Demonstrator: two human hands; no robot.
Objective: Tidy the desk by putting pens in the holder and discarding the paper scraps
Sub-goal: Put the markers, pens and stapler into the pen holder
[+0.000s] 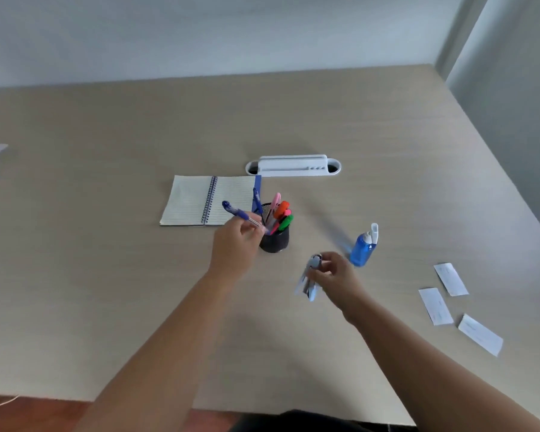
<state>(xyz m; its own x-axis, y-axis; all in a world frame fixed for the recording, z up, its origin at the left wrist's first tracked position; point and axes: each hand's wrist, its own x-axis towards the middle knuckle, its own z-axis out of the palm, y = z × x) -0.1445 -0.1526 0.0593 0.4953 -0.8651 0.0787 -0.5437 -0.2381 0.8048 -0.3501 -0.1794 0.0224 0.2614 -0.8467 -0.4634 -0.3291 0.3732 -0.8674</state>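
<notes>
Three paper scraps (443, 305) lie at your right. Your left hand (236, 247) pinches a blue pen (240, 213) beside the holder (274, 236); tip it in. Your right hand (332, 274) grips something blurred, perhaps pens.

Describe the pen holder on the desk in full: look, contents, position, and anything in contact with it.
The pen holder is a small dark cup, apparently black mesh, standing upright on the desk, just in front of the open notebook's right corner. It holds several pens and markers: pink, orange, green and blue ones lean out. The left hand is beside its left rim with a blue pen; whether it touches the cup is unclear.
</notes>
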